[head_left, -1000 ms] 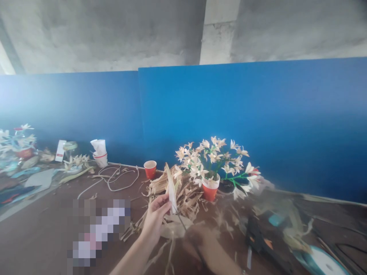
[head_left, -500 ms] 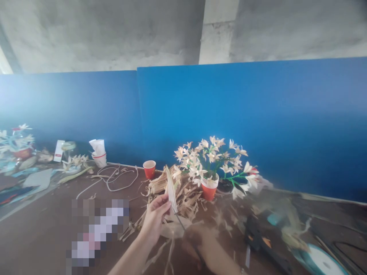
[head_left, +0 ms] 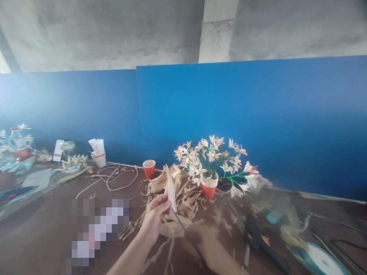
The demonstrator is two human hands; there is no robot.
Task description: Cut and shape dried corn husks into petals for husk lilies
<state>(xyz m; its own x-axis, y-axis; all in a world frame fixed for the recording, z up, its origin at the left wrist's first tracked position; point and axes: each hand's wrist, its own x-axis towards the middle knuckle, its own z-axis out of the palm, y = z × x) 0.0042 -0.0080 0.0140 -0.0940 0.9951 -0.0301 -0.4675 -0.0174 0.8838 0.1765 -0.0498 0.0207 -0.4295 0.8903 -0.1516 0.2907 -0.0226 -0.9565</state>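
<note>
A pale, narrow husk piece (head_left: pixel 171 189) points upward, pinched between the thumb and fingers of my left hand (head_left: pixel 156 214). From the lower end of that piece a thin dark rod (head_left: pixel 180 221) slants down to my right hand (head_left: pixel 197 240). My right hand is blurred, but its fingers are closed round the rod. Behind both hands lies a heap of dry husks (head_left: pixel 187 194). A red and white cup (head_left: pixel 208 188) with many cream husk flowers (head_left: pixel 212 156) on green stems stands just right of the heap.
An empty red cup (head_left: pixel 149 169) and a white cable (head_left: pixel 114 179) are at the back left. A black glue gun (head_left: pixel 262 244) and a ribbon spool (head_left: pixel 323 259) lie at the right. Behind the table (head_left: pixel 46 236) rises a blue panel (head_left: pixel 229 99).
</note>
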